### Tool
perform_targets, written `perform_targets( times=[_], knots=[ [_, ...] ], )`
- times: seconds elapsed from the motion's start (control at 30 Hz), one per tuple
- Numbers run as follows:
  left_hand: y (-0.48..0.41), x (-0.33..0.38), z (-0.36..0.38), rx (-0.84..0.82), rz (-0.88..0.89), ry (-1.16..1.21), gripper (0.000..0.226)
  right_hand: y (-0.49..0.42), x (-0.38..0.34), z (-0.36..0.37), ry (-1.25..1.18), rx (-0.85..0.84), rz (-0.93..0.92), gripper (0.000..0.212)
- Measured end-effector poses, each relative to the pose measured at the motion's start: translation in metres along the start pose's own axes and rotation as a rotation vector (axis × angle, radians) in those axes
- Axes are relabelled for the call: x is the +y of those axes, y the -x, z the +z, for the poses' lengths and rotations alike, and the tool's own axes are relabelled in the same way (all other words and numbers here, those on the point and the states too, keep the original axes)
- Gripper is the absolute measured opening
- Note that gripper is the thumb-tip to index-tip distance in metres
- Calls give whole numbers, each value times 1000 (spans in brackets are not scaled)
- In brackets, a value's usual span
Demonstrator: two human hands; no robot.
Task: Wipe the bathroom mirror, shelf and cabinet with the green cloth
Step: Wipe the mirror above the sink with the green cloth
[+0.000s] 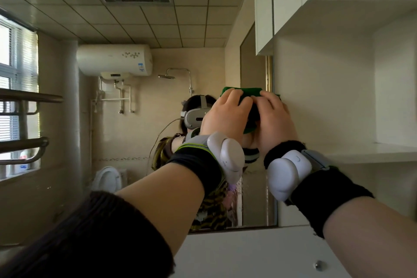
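Hands meet ahead, each wrist wearing a white tracker [232,156]. Both the left hand [225,115] and the right hand [274,119] curl their fingers over the green cloth [246,92], which bunches between and above them. It sits at the right edge of the mirror [158,29], against the side of the white cabinet [316,97], with the open shelf [372,151] farther right.

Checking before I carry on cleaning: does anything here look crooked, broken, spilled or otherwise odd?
Nothing stands out. The left hand and right hand both hold the green cloth at the right edge of the mirror, beside the white cabinet. The cabinet and its shelf look straight and intact.
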State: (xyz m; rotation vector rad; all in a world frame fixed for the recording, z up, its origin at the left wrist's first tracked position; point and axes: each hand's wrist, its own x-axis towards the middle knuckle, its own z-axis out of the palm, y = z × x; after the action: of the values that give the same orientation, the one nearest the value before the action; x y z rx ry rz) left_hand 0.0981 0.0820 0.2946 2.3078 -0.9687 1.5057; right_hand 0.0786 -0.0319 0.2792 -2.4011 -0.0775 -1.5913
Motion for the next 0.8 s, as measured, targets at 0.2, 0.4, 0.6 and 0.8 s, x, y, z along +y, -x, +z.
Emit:
perform_targets(
  times=[0.2,0.4,0.6,0.8],
  knots=[
    [0,0,2,9,19,31,36,9,-1,9,-49,18,24,55],
    [18,1,6,-66,86,37,40,33,-1,22,-26,63,53,56],
    [29,-1,13,-86,96,54,36,51,-4,28,-38,94,83,55],
    [36,0,9,-100,115,94,39,60,-7,30,-47,110,85,58]
  ],
)
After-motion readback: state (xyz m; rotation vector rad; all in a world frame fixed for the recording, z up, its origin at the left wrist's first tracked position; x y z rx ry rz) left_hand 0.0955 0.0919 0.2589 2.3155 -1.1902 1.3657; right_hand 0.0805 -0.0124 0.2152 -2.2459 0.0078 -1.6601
